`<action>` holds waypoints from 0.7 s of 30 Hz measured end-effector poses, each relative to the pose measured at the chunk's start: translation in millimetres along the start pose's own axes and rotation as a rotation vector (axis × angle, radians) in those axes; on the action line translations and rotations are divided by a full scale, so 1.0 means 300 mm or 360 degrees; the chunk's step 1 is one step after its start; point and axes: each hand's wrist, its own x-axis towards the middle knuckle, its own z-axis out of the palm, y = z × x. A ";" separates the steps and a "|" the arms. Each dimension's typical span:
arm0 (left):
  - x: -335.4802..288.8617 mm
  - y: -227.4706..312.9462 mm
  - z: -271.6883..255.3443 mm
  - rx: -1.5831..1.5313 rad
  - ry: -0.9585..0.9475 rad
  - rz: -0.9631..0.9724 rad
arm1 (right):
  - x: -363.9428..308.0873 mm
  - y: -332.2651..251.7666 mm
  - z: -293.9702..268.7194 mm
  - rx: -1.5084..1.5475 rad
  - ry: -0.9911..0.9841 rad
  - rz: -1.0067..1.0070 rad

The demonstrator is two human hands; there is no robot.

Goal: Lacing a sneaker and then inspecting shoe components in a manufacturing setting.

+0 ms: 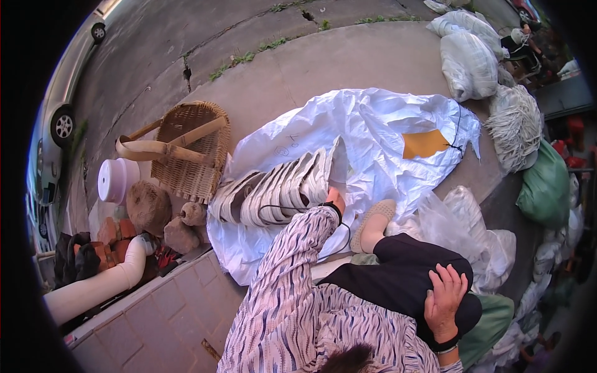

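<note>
A bundle of curved, layered grey-white fabric-like pieces (283,189) lies on a spread white woven plastic sheet (367,133). At the bundle's right end, my left hand (336,199) has its fingers closed against the last piece; the fingertips are partly hidden. A thin dark cord (339,239) runs by that wrist and across the bundle. My right hand (443,301) lies on my dark-trousered knee with its fingers stretched out, holding nothing. A yellow-orange patch (425,144) shows on the sheet, beside a dark tie cord (459,133).
Left of the sheet are a wicker basket (186,149), a lilac tub (118,180), stones (148,206), bricks (114,239) and a white pipe (99,289). Stuffed white sacks (467,65) and a green sack (545,186) line the right. Cars (56,118) stand far left.
</note>
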 end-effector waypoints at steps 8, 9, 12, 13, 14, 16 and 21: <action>0.106 -0.039 0.247 -0.0636 -0.0559 0.0032 | -0.015 0.007 -0.008 -0.0024 -0.0080 0.0022; 0.152 -0.010 0.290 -0.0557 -0.0521 0.0037 | -0.021 0.008 -0.008 -0.0026 -0.0083 0.0028; 0.255 -0.031 0.436 -0.0596 -0.0294 -0.0418 | -0.037 0.007 -0.005 -0.0025 -0.0068 0.0065; 0.265 -0.040 0.448 -0.0554 -0.0320 -0.0423 | -0.042 0.006 -0.003 -0.0019 -0.0075 0.0121; 0.268 -0.057 0.438 -0.0513 -0.0342 -0.0428 | -0.047 0.006 -0.002 -0.0039 -0.0089 0.0090; 0.234 -0.112 0.349 -0.0418 -0.0371 -0.0443 | -0.053 0.005 0.001 -0.0021 -0.0050 0.0116; 0.025 -0.149 0.020 -0.0087 -0.0153 -0.0233 | -0.059 -0.002 0.001 -0.0062 -0.0086 0.0149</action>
